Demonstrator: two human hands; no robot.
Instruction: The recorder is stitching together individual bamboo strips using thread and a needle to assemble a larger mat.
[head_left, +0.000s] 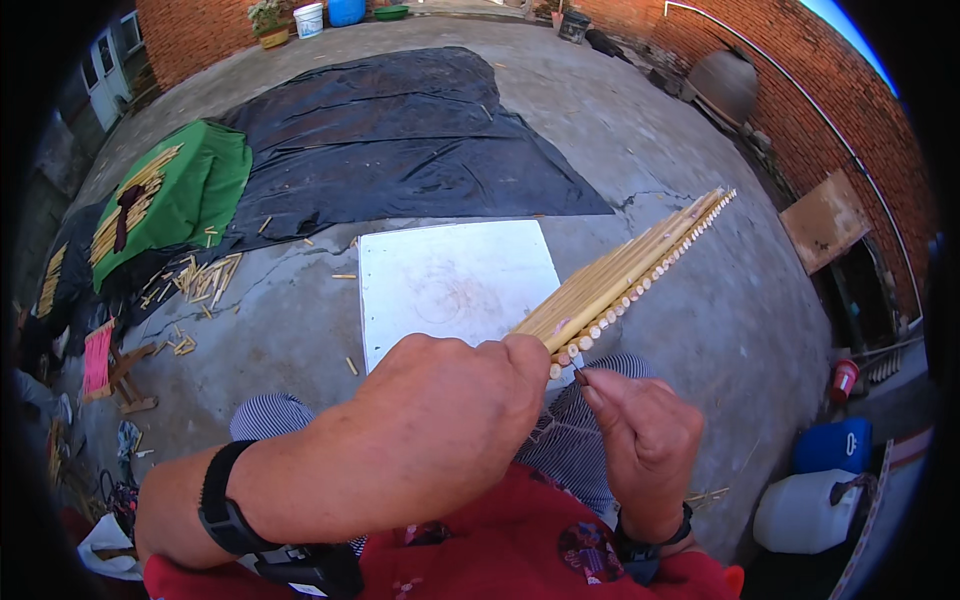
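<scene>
L grip [455, 405] on stalk row [618, 282], pale yel., rnd cut ends [601, 322]

Yellow stalks [620, 275], white board [400, 270], striped trousers [572, 450]

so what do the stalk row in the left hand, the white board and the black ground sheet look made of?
Stalk row: likely dried plant stems, species unclear; smooth straw-yellow skins, pale round cut ends.
White board: could be painted wood or laminate; flat face, straight edges, greyish scuffs.
Black ground sheet: probably plastic film; creases and slight sheen.
</scene>
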